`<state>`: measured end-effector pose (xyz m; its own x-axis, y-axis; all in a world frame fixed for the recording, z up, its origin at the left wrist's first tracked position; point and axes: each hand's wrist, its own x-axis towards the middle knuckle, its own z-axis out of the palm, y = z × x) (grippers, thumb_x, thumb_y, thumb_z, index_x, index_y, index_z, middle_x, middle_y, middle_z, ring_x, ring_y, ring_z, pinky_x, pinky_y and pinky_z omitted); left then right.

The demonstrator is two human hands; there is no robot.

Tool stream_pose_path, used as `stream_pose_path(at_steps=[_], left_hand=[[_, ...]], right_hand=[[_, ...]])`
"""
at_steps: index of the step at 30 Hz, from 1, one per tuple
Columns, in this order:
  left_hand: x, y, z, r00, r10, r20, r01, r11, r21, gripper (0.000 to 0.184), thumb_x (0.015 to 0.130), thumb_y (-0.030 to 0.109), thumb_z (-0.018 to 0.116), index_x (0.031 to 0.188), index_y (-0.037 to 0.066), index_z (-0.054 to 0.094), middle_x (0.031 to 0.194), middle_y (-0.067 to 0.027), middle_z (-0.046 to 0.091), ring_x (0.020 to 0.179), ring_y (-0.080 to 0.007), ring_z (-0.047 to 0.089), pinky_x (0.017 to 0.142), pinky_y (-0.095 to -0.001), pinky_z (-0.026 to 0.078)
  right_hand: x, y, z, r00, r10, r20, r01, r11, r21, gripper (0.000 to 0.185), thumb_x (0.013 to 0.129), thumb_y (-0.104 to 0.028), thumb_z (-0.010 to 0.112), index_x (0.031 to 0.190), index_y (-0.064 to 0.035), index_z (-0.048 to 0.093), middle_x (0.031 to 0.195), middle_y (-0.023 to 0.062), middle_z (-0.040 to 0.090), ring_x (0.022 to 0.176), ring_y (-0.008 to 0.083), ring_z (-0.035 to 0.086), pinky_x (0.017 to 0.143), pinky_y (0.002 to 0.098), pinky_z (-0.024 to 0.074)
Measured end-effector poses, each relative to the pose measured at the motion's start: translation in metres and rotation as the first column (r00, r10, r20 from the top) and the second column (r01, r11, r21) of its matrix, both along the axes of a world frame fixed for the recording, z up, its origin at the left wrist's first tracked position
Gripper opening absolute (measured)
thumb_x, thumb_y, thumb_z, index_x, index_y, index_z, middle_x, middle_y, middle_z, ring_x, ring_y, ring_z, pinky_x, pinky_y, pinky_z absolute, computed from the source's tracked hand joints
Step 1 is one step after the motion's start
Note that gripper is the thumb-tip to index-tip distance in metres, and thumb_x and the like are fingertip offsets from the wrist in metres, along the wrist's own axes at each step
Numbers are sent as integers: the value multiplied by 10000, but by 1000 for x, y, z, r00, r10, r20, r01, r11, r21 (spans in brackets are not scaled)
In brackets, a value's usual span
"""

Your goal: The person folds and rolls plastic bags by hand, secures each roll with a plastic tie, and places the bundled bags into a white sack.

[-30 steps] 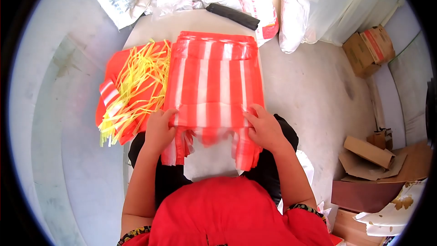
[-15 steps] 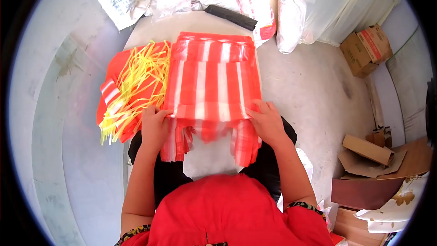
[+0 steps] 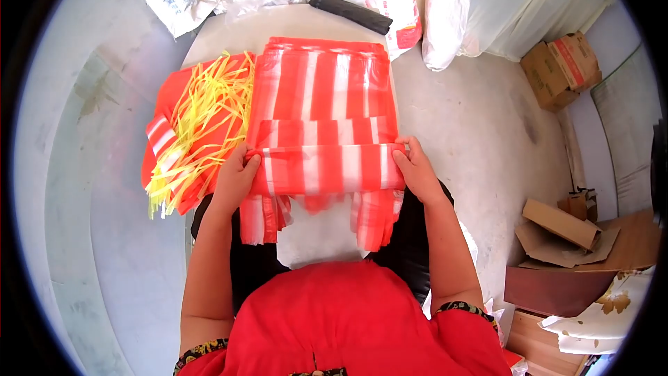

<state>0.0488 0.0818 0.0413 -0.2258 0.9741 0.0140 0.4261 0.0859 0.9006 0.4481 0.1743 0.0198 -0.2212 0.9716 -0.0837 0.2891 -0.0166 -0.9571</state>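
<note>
A stack of red-and-white striped plastic bags (image 3: 327,87) lies in front of me, with handle ends hanging over the table's near edge. Across its lower part runs a folded band of the top plastic bag (image 3: 327,167). My left hand (image 3: 236,174) pinches the left end of this fold between thumb and fingers. At the right end, my right hand (image 3: 417,170) grips the same fold, thumb on top. To the left of the stack, a bundle of yellow strips (image 3: 209,108) rests on a red sheet-like pile (image 3: 174,90).
A black rolled bundle (image 3: 351,14) lies at the table's far side, near white printed bags (image 3: 400,0). A cardboard box (image 3: 560,69) stands on the floor at far right. Opened cardboard (image 3: 563,237) sits at lower right on a brown box (image 3: 550,289).
The fold's upper edge has moved from high on the stack down to its lower part. Both hands have shifted slightly up and still pinch the plastic. The whole view has shifted a little.
</note>
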Motion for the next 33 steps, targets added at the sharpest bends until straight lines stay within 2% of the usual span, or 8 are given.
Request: stream_pose_path(at_steps=[5, 8, 11, 14, 17, 20, 23, 33], left_hand=[[12, 11, 3, 969, 102, -225, -101, 995, 16, 223, 1016, 224, 659, 1040, 13, 591, 899, -194, 692, 849, -320, 698, 767, -399, 527], [9, 14, -5, 960, 113, -255, -122, 992, -17, 247, 999, 244, 680, 1057, 16, 607, 884, -195, 703, 832, -336, 708, 749, -419, 535], [14, 14, 4, 919, 141, -369, -173, 983, -55, 272, 981, 270, 706, 1060, 24, 620, 840, -185, 705, 796, -347, 707, 739, -436, 548], [24, 16, 26, 864, 118, -489, -254, 942, -221, 335, 939, 300, 752, 1117, 36, 647, 996, -193, 725, 932, -356, 712, 804, -451, 559], [18, 9, 5, 642, 231, -731, -132, 973, 191, 423, 883, 268, 795, 1215, 43, 661, 1140, -166, 677, 1040, -346, 657, 913, -464, 531], [35, 5, 23, 634, 36, -772, 185, 963, 197, 597, 827, 281, 823, 1352, 64, 639, 1373, -167, 613, 1284, -382, 575, 1076, -499, 479], [59, -1, 32, 546, -265, -795, 490, 871, 46, 656, 802, 228, 807, 1403, 53, 609, 1480, -178, 573, 1412, -374, 512, 1169, -493, 424], [45, -5, 22, 576, -344, -741, 385, 914, -125, 695, 769, 63, 669, 1455, 11, 566, 1579, -168, 518, 1495, -343, 447, 1244, -471, 358]], right_hand=[[-4, 3, -2, 991, 93, 98, -103, 989, 107, 250, 1063, -122, 580, 1286, -19, 630, 1146, 36, 687, 1013, 119, 635, 930, 297, 522], [-7, 0, -1, 992, 78, 99, -79, 997, 7, 244, 1051, -112, 590, 1268, -28, 665, 1163, 44, 701, 1038, 136, 645, 934, 309, 525], [-12, -5, -4, 986, 32, 166, -49, 994, 98, 245, 1042, -126, 601, 1248, -27, 691, 1142, 86, 716, 1022, 195, 667, 943, 324, 526], [-13, -10, 4, 947, 8, 320, -59, 987, 150, 345, 983, -228, 674, 1273, -42, 705, 1265, 187, 698, 1144, 327, 667, 996, 415, 519], [-17, -21, 27, 792, -66, 606, -146, 944, 294, 426, 942, -255, 734, 1304, -34, 697, 1410, 186, 615, 1278, 328, 587, 1059, 452, 480], [-34, -33, 56, 697, -146, 702, -370, 765, 527, 565, 874, -294, 793, 1368, -53, 664, 1548, 169, 517, 1441, 343, 474, 1151, 510, 406], [-54, -31, 37, 678, 145, 721, -627, 625, 465, 684, 846, -322, 826, 1441, -77, 594, 1514, 180, 541, 1459, 373, 446, 1210, 522, 336], [-63, -18, 39, 583, 235, 778, -678, 668, 307, 712, 850, -258, 801, 1475, -46, 533, 1520, 167, 531, 1476, 361, 435, 1227, 501, 327]])
